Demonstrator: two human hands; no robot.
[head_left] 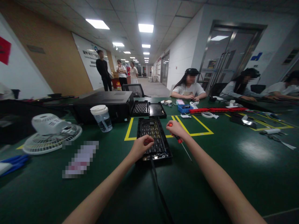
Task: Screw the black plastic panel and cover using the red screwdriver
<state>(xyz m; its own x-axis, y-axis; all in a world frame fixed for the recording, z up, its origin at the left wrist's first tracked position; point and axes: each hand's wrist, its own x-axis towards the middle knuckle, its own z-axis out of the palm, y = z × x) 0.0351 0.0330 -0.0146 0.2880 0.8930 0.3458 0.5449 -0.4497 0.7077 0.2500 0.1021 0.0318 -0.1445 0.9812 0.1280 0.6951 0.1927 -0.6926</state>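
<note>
A black rectangular case (165,137) lies on the green table in front of me, with a grid of dark compartments inside and small parts along its near end. A flat black strap (155,177) runs from that end toward me. My left hand (141,147) is over the case's left side, thumb and fingers pinched together; whether anything is between them I cannot make out. My right hand (177,129) is closed around a screwdriver (187,152) with a red and black handle, just right of the case. Its shaft points down toward me, away from the case.
Two black trays (157,109) sit beyond the case, beside a large black box (105,105). A lidded cup (102,119) and a white fan (50,132) stand left. A blue bin (185,108) and red strips (218,110) are right. Co-workers sit across the table.
</note>
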